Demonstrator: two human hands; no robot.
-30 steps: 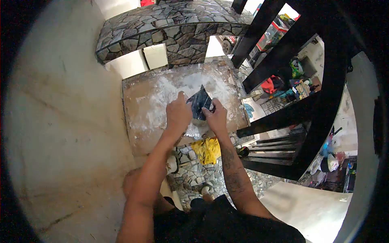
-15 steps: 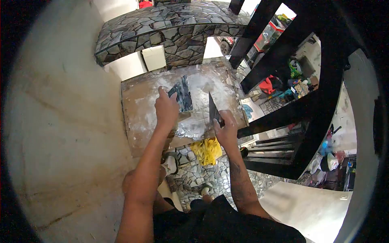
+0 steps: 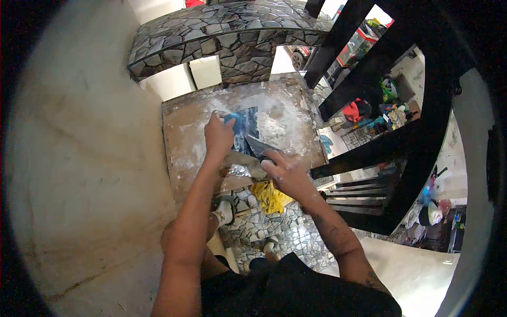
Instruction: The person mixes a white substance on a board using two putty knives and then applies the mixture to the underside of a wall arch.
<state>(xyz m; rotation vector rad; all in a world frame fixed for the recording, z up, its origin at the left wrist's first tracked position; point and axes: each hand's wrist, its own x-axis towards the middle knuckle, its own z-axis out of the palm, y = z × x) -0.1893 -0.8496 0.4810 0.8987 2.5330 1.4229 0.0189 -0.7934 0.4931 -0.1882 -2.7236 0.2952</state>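
My left hand (image 3: 218,138) is closed around the edge of a wide, dark, flat scraper (image 3: 246,121), its blade smeared with pale paste. In my right hand (image 3: 289,173) is a putty knife (image 3: 257,146), its pointed blade angled up and left. The knife's tip overlaps the scraper's face in this view. Both tools are over a worn board (image 3: 182,124) streaked with white compound. A thicker whitish patch (image 3: 274,126) lies on the board just right of the scraper.
A bare plaster wall (image 3: 95,158) rises on the left. Black slanted railing bars (image 3: 364,150) stand close on the right. Behind the board is a stone-clad ledge (image 3: 237,47). A yellow cloth (image 3: 270,198) hangs below the board's near edge, above a stone-patterned floor (image 3: 285,232).
My right hand has swung the putty knife left, from beside the scraper to across its face. The scraper in my left hand has turned flatter. The view has shifted slightly.
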